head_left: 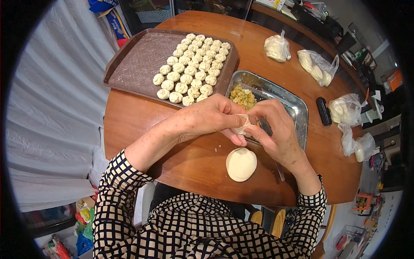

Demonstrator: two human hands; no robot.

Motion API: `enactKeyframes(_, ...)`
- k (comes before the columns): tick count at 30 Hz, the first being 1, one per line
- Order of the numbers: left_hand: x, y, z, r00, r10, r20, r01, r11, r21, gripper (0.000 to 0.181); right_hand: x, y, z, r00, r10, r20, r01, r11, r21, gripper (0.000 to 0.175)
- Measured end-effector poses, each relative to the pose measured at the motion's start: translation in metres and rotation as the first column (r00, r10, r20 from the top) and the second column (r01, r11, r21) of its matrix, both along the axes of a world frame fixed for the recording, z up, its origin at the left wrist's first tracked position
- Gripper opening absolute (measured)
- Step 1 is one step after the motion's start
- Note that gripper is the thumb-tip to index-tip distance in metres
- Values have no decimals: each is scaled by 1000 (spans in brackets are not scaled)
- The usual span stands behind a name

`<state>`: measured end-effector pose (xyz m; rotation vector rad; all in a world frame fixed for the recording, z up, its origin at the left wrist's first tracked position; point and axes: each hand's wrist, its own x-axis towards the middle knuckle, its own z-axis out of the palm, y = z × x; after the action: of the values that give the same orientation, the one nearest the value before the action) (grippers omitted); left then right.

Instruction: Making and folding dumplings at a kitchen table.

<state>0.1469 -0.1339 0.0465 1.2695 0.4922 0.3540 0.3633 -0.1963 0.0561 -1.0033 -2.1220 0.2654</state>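
Between my left hand (215, 116) and my right hand (275, 129) is a dough wrapper (241, 124), its edge pinched by the fingers of both. Fingers hide most of it, so any filling inside cannot be seen. Just below on the wooden table lies a stack of round dough wrappers (241, 164). Beyond my hands, a metal tray (299, 106) holds chopped vegetable filling (242, 97) at its left end. A brown plastic tray (136, 64) at the upper left carries rows of pleated dumplings (190, 70) on its right part.
Plastic bags of dough (277, 48) stand along the table's far right side, one bag (346, 110) beside a black cylindrical object (323, 111). A thin utensil handle (280, 171) lies under my right forearm. White curtains (58, 113) hang at the left, and a wooden chair (278, 221) is below the table edge.
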Motion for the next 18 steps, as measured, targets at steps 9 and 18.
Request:
enactKeyframes(9, 1, -1, 5, 999, 9, 39, -7, 998, -67, 40, 4, -4, 0, 996, -63, -62, 60, 997, -51, 15)
enactKeyframes(18, 6, -4, 3, 960, 263, 98, -280, 893, 352, 57, 21, 5, -7, 831, -301, -467, 181, 942, -284, 10)
